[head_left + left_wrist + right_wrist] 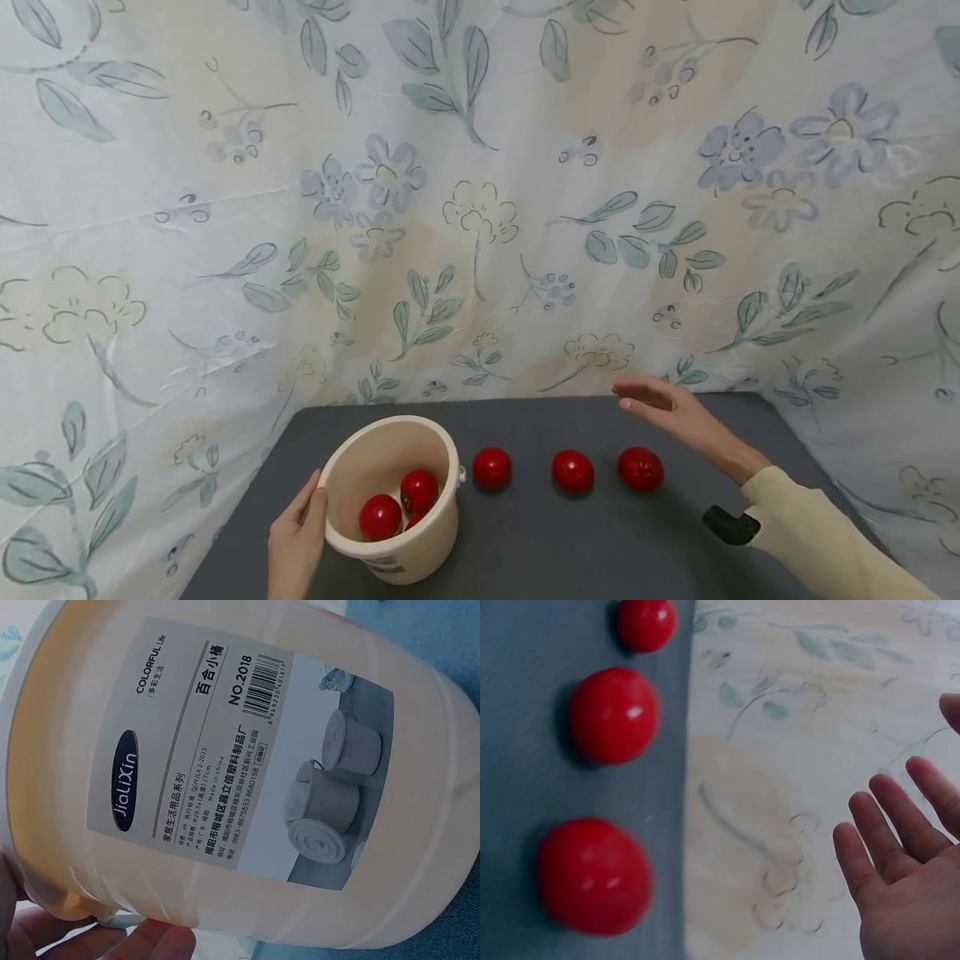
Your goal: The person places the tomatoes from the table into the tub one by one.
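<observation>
My left hand [296, 533] grips the rim of a cream plastic bucket [423, 546] at its left side, thumb by the rim and fingers outside. Red tomatoes [380, 517] lie inside the bucket, one of them partly hidden by the front wall. A printed paper label [240, 757] covers much of the bucket's side in the left wrist view. To the right of the bucket, a row of three tomatoes runs across the table: one near the bucket [492, 468], a middle one [573, 472] and a right one [641, 469]. My right hand [675, 408] is raised behind the right tomato, fingers extended, holding nothing.
The dark grey table [540, 550] ends at a pale floral cloth [480, 250] hanging behind it and along both sides. A black strap piece [731, 526] sits at the right sleeve [817, 533]. The bucket's white handle joint [461, 475] sticks out on its right.
</observation>
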A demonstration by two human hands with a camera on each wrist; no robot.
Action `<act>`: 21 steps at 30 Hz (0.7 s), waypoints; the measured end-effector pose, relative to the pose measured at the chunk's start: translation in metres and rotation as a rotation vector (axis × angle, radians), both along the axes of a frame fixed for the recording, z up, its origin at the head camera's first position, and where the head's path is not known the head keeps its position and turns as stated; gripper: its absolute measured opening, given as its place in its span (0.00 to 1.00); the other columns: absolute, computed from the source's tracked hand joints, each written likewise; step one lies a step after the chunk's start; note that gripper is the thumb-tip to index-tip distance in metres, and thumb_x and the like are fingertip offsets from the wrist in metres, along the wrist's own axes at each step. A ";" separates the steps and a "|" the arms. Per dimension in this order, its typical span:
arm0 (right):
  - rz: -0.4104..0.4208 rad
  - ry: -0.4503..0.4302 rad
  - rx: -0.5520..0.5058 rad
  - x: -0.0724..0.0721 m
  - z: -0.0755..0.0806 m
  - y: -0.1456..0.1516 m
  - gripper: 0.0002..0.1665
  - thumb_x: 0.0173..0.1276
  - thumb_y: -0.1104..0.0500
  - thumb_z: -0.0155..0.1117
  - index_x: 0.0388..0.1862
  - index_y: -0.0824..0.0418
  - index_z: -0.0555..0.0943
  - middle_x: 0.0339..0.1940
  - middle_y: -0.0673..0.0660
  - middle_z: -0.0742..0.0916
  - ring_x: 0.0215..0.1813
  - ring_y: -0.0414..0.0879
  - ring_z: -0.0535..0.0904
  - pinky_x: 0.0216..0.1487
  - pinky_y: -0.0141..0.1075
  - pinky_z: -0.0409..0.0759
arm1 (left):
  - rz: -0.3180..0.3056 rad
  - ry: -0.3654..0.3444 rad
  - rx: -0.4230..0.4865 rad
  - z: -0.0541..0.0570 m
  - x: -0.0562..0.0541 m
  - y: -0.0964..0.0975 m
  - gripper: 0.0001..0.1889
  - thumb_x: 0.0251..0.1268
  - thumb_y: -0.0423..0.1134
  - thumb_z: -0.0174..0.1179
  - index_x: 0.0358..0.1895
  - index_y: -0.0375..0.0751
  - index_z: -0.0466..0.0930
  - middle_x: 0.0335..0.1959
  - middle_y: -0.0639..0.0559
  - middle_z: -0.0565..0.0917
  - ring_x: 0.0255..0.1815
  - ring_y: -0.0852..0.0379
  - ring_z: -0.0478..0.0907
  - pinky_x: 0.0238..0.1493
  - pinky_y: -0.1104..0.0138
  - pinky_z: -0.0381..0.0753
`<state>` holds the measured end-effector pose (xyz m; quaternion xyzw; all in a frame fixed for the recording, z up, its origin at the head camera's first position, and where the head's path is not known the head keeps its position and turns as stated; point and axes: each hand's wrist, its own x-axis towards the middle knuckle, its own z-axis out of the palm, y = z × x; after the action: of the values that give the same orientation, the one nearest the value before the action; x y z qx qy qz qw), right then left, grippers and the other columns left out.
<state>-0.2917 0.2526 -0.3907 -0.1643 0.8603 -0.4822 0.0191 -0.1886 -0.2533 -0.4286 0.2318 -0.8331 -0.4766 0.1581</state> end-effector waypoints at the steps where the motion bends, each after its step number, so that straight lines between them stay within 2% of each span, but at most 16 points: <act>1: -0.013 -0.001 0.012 0.002 -0.005 0.001 0.30 0.76 0.44 0.60 0.71 0.57 0.73 0.69 0.61 0.81 0.68 0.61 0.78 0.65 0.56 0.82 | -0.003 0.001 0.002 0.000 0.000 0.000 0.28 0.80 0.50 0.46 0.73 0.36 0.70 0.72 0.33 0.68 0.76 0.31 0.62 0.71 0.42 0.70; 7: -0.013 0.017 0.081 0.005 -0.034 0.004 0.33 0.74 0.44 0.63 0.70 0.59 0.73 0.70 0.64 0.79 0.68 0.67 0.76 0.66 0.61 0.78 | -0.009 0.007 -0.006 0.000 0.002 0.000 0.27 0.80 0.50 0.47 0.72 0.37 0.70 0.72 0.34 0.69 0.76 0.32 0.63 0.72 0.43 0.69; 14: -0.020 0.057 0.210 0.003 -0.069 0.003 0.33 0.71 0.40 0.65 0.68 0.57 0.76 0.68 0.62 0.79 0.69 0.65 0.74 0.66 0.62 0.78 | -0.004 0.014 -0.011 -0.002 0.002 -0.001 0.27 0.80 0.49 0.47 0.72 0.37 0.71 0.71 0.34 0.69 0.76 0.32 0.63 0.73 0.43 0.68; 17: -0.014 0.093 0.226 0.002 -0.085 0.004 0.32 0.70 0.41 0.67 0.66 0.58 0.78 0.66 0.62 0.80 0.68 0.64 0.75 0.63 0.60 0.80 | 0.003 0.016 -0.011 -0.002 0.002 -0.001 0.26 0.80 0.49 0.47 0.71 0.37 0.71 0.71 0.33 0.69 0.76 0.32 0.63 0.74 0.41 0.67; 21: -0.039 0.137 0.236 0.002 -0.101 0.006 0.30 0.69 0.44 0.69 0.64 0.59 0.79 0.66 0.63 0.81 0.67 0.62 0.75 0.56 0.48 0.84 | 0.003 0.021 -0.019 -0.002 0.003 0.000 0.25 0.80 0.48 0.48 0.71 0.37 0.72 0.71 0.34 0.70 0.76 0.33 0.64 0.73 0.43 0.68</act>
<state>-0.2901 0.2585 -0.4920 -0.1769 0.9133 -0.3658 -0.0298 -0.1858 -0.2533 -0.4302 0.2265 -0.8355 -0.4709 0.1698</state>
